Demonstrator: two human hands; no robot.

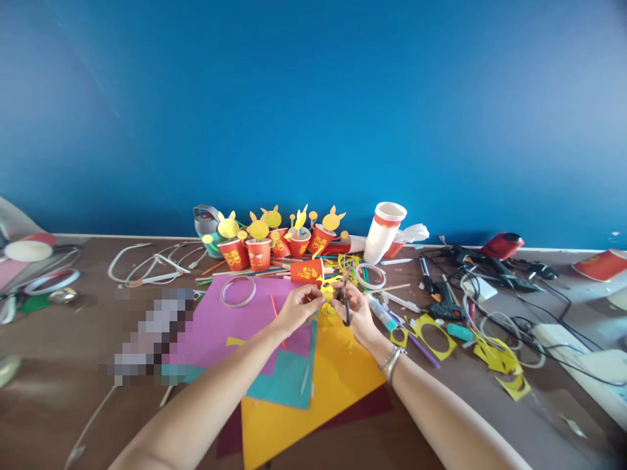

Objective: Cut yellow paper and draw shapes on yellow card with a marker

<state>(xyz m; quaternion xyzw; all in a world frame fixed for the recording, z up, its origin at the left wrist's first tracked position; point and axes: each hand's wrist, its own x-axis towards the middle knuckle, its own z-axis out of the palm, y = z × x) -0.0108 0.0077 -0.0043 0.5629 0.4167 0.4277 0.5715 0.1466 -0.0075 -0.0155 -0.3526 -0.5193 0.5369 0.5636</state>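
Note:
My left hand (302,307) pinches a small yellow paper piece (328,295) over the coloured sheets. Scissors (345,294) are in my right hand (360,316), their blades pointing up and away from me beside the paper. Just beyond my hands a red paper cup (307,270) lies on its side. Yellow paper scraps (333,321) are scattered beneath my fingers, on the orange sheet (337,378). To the left spreads a purple sheet (210,333), with a teal sheet (284,382) partly over it.
Several red cups (258,254) with yellow paper figures stand along the wall. A white cup stack (385,232) rises right of them. A tape roll (238,291) rests on the purple sheet. Right lie a glue gun (447,303), cut yellow paper (435,338), black cables and a power strip (578,359).

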